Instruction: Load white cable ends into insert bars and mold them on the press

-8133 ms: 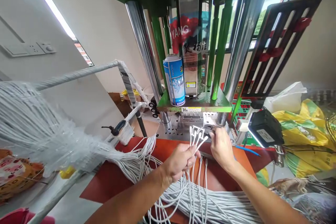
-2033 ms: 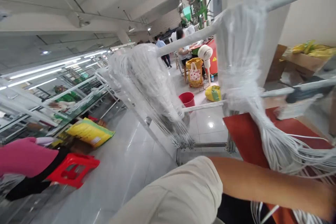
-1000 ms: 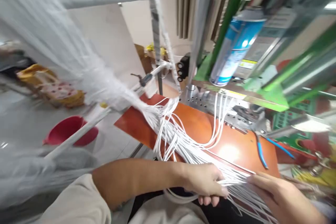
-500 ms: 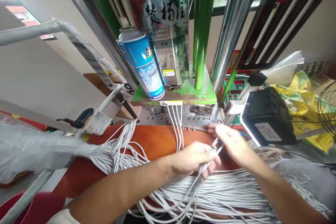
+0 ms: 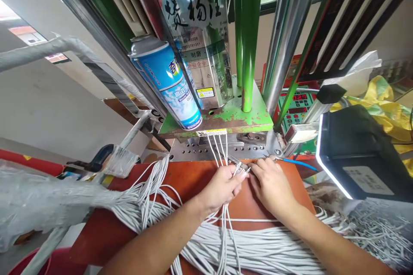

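Observation:
Thin white cables [image 5: 225, 223] run through my left hand [image 5: 222, 187], which is closed around them. Their short ends stick out past its thumb and fingertips. My right hand [image 5: 272, 184] rests on the brown board just to the right, its fingers bent and pressed together. Its fingertips lie at the end of a narrow metal strip [image 5: 237, 163] near the board's back edge; whether they grip it is hidden. Behind my left hand, several white cables [image 5: 220, 148] hang from under the green press plate [image 5: 226, 120]. A thin blue-handled tool [image 5: 300, 163] lies beyond my right hand.
A large bundle of white cables [image 5: 258, 245] spreads across the brown board [image 5: 190, 180]. A blue spray can [image 5: 171, 86] stands on the green plate. At the right are a black lamp [image 5: 358, 150], a control panel [image 5: 298, 105] and a heap of cut cable pieces [image 5: 380, 227].
My left hand has moved left and forward with the cables. My right hand has come down onto the board by the metal strip. The view has shifted slightly.

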Available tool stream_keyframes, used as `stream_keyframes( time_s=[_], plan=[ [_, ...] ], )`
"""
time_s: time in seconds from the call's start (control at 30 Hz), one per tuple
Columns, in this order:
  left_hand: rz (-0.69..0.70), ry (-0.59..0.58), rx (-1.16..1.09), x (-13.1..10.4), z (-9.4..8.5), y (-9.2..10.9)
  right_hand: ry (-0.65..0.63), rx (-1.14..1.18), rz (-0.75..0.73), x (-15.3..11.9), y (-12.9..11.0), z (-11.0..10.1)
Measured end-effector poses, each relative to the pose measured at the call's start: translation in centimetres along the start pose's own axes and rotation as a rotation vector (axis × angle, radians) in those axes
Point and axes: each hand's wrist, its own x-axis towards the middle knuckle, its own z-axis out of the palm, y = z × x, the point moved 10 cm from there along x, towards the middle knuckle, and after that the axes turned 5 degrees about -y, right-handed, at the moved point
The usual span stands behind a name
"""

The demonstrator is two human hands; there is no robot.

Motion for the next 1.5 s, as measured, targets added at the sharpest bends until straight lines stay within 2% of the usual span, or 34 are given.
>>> stream_keyframes(
  time_s=[0.1, 0.2, 0.33, 0.5, 0.7, 0.83, 1.2, 1.3, 1.37, 1.5],
  plan=[
    [-0.031, -0.052, 0.055, 0.1, 0.8, -0.7, 0.006, 0.028, 0.036, -1.7, 1.0, -0.6],
    [-0.042, -0.045, 0.11, 0.1, 1.1, -1.1, 0.038, 0.073, 0.068, -4.3, 2.4, -1.2],
    [-0.069, -0.06, 0.202, -0.2, 2.0, -1.1, 0.117, 0.117, 0.052, -6.4, 2.8, -1.5],
    [-0.092, -0.111, 0.228, -0.3, 3.2, -1.2, 0.107, 0.043, 0.035, -6.0, 2.3, -0.8],
    [-0.162, -0.122, 0.284, -0.2, 3.3, -1.8, 0.126, 0.057, -0.034, -6.0, 1.6, -0.9],
    [-0.193, -0.068, 0.303, -0.3, 2.8, -2.0, 0.17, 0.029, -0.075, -6.3, 0.9, -1.2],
    [-0.127, -0.09, 0.22, -0.3, 3.6, -1.7, 0.128, 0.193, -0.107, -6.3, 0.9, -1.1],
    [-0.125, -0.157, 0.178, 0.0, 3.8, -1.6, 0.154, 0.211, -0.082, -6.4, 1.4, -1.2],
    [-0.123, -0.199, 0.128, 0.1, 3.6, -1.4, 0.207, 0.224, -0.035, -6.5, 2.0, -1.7],
    [-0.101, -0.13, 0.193, 0.0, 1.8, -0.9, 0.222, 0.22, -0.029, -6.6, 2.2, -1.9]
  ],
)
